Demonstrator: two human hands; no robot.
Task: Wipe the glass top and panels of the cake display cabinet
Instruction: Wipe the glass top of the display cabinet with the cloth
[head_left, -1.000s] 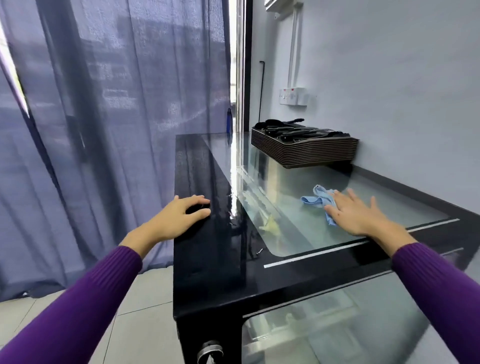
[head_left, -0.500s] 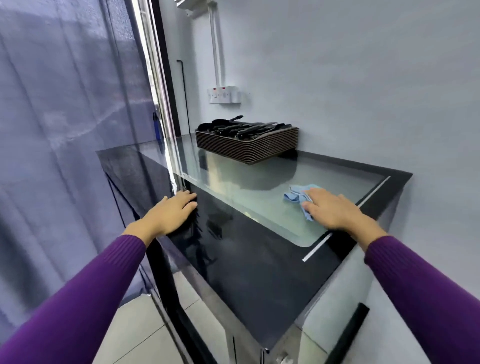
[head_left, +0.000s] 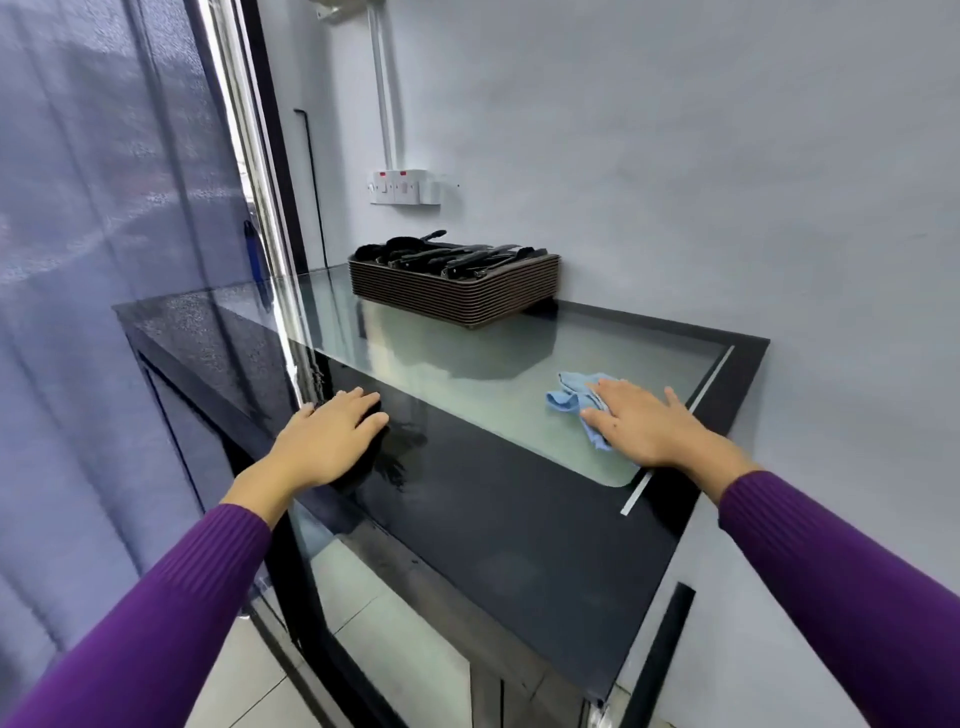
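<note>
The cake display cabinet has a black-framed glass top (head_left: 467, 384) with a clear pane in the middle. A light blue cloth (head_left: 574, 397) lies crumpled on that pane near the right end. My right hand (head_left: 644, 426) presses flat on the cloth, fingers spread, covering its near part. My left hand (head_left: 327, 439) rests flat on the dark front border of the top, holding nothing. A glass side panel (head_left: 395, 634) shows below the near end of the top.
A stack of brown trays (head_left: 457, 291) carrying black tongs sits at the far end of the top against the grey wall (head_left: 675, 182). A wall socket (head_left: 397, 186) hangs above it. A sheer curtain (head_left: 93, 260) hangs at the left, tiled floor below.
The view has swung left around the cabinet's corner. My right hand has slid the cloth slightly across the pane. My left hand stays planted on the dark border.
</note>
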